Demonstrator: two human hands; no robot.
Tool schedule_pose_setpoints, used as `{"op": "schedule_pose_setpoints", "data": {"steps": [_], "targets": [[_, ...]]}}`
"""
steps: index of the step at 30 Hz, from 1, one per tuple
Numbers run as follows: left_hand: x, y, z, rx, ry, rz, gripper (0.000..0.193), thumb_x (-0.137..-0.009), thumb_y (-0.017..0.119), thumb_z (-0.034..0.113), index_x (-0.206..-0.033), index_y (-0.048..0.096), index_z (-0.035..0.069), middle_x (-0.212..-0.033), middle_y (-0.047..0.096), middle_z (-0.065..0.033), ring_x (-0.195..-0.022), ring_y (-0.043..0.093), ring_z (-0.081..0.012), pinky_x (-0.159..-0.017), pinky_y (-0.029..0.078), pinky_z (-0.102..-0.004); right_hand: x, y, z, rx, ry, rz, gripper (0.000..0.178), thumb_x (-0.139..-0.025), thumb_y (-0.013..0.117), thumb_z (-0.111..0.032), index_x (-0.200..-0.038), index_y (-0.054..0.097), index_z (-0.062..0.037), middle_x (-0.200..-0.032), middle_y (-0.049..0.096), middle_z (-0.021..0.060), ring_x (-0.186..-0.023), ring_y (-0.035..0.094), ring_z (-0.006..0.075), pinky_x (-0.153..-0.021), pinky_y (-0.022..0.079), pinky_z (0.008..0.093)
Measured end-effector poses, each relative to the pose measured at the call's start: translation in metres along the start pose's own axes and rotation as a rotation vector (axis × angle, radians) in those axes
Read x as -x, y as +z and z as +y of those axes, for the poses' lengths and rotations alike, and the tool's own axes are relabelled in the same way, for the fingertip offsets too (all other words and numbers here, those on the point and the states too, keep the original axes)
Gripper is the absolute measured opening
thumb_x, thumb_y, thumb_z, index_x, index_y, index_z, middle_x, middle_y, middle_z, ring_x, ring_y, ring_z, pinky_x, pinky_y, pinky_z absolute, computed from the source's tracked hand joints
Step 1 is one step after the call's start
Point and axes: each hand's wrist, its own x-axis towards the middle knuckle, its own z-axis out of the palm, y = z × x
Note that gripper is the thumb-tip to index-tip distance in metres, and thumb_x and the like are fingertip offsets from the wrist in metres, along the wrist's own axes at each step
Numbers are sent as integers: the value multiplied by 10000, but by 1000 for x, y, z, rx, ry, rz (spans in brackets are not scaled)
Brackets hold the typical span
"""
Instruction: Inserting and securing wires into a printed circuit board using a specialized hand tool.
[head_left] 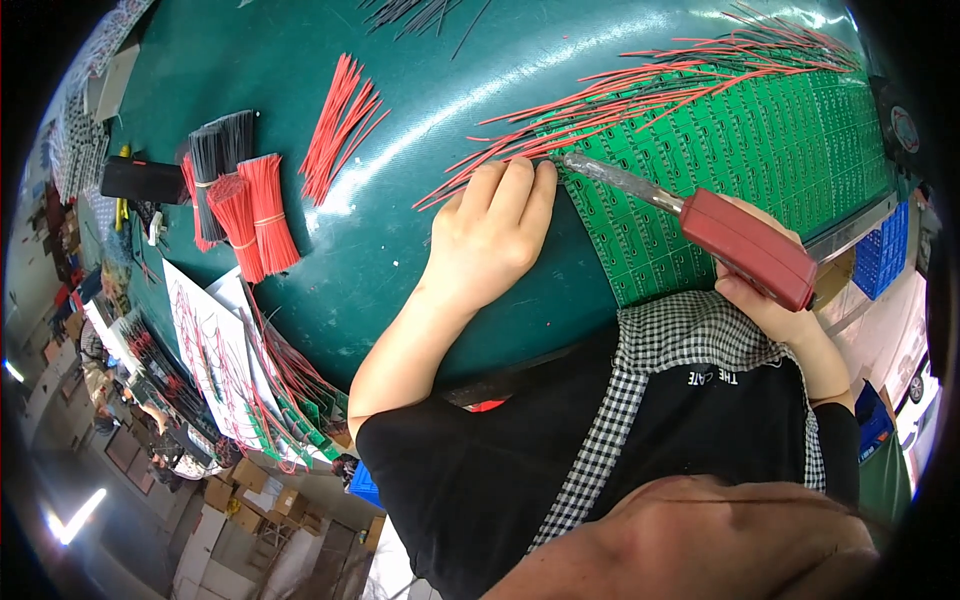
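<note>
My right hand (pixel 765 295) grips the red handle of a soldering gun (pixel 745 245). Its metal barrel reaches left, with the tip at the upper left edge of a green circuit board panel (pixel 690 170). Right beside that tip, my left hand (pixel 490 230) has its fingers bent and close together on a red wire (pixel 450 185); the fingertips are partly hidden. Many red and black wires (pixel 640 95) lie fanned along the panel's far edge, their loose ends pointing left.
Loose red wires (pixel 340 130) lie on the green table mat (pixel 400 270). Farther left are banded red wire bundles (pixel 268 215), a black bundle (pixel 222 145) and a dark box-shaped thing (pixel 142 180). Wired boards (pixel 310 430) lie over the left edge. A blue crate (pixel 880 252) stands at right.
</note>
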Motion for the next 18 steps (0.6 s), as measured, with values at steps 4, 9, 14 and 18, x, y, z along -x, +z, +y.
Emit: {"op": "schedule_pose_setpoints", "data": {"steps": [4,9,14,18], "targets": [[0,1,0,-13,16,1,265,-583,556,78,-840,587,26,-781,509,-29,-672,512,-118,-477,434,-187,-1,4,-6,-265,233,19,583,-681,691,-203,-1161,444,16,-1053,554,89,-674,477,53,-598,406,189],[0,0,-1,-26,14,-16,260,-588,557,75,-841,586,26,-774,506,-29,-663,507,-116,-474,432,-188,9,4,-2,-504,258,84,418,-733,645,-140,-1102,505,-4,-950,573,29,-633,431,58,-590,383,205],[2,0,-1,-24,7,-18,247,-600,563,70,-843,583,29,-782,509,-32,-666,512,-116,-478,433,-191,7,7,-5,-457,224,84,307,-771,605,-127,-1043,533,-5,-735,517,-3,-598,414,54,-561,357,204],[3,2,-1,-15,-6,-1,247,-602,570,67,-846,583,29,-790,516,-38,-680,523,-117,-487,439,-198,14,-1,1,-430,266,75,291,-768,592,-104,-1036,535,-8,-765,522,-5,-605,417,52,-558,357,204]]}}
